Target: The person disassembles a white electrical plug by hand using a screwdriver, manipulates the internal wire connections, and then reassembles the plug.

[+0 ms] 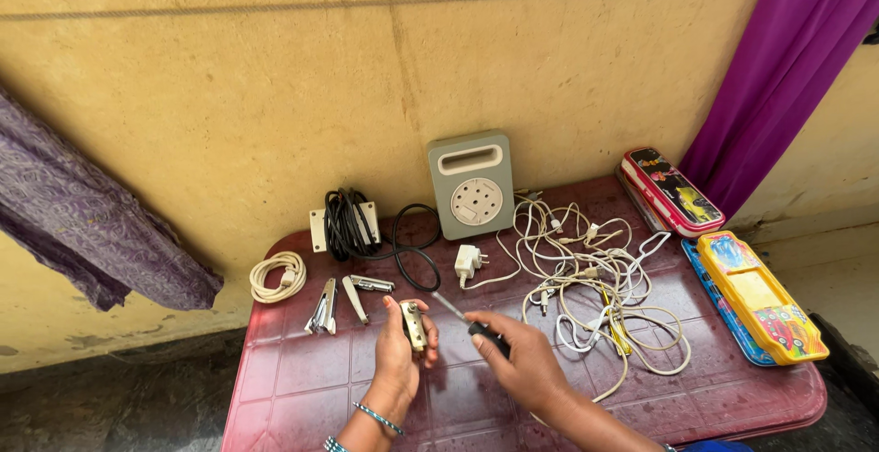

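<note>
My left hand holds a small brass-coloured metal fitting upright above the maroon plastic table. In my right hand is a screwdriver with a dark handle, and its thin metal shaft points up and left toward the fitting. The tip lies just right of the fitting; contact is unclear. Two bangles circle my left wrist.
On the table lie a grey extension box, a black coiled cord, a white cable coil, a white adapter, a tangle of white cables, staplers and two pencil boxes. A purple curtain hangs right.
</note>
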